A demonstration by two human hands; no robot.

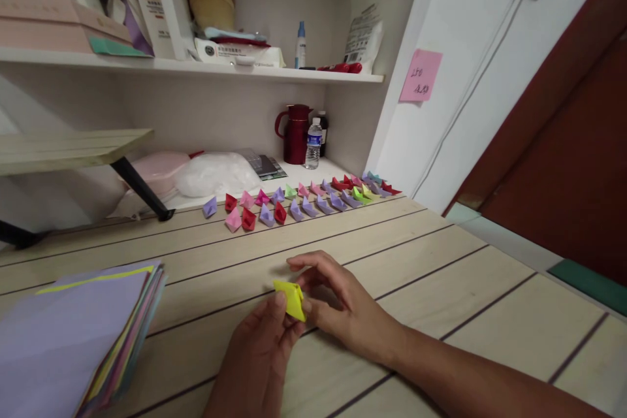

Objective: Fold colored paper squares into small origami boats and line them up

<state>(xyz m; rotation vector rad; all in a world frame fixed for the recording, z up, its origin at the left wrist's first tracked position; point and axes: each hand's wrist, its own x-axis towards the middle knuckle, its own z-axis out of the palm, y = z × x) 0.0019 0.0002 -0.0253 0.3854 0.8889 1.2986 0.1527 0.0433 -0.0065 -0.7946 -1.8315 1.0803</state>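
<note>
A small piece of bright yellow folded paper (pixel 292 300) is held up just above the slatted tabletop. My left hand (pixel 262 346) pinches it from the lower left, thumb on its face and fingers beneath. At its right edge my right hand (pixel 350 313) grips it with the thumb and a curled finger; the index finger arches above, apart from the paper. Beyond my hands, several small folded paper boats stand in two rows, among them a purple boat (pixel 267 215), a red boat (pixel 248 219) and a pink boat (pixel 234 219).
A stack of coloured paper sheets (pixel 73 333) lies at the left. Behind the boats are a clear plastic bag (pixel 218 174), a dark red jug (pixel 296 134) and a water bottle (pixel 313 144). A small raised wooden stand (pixel 73 147) is at the far left.
</note>
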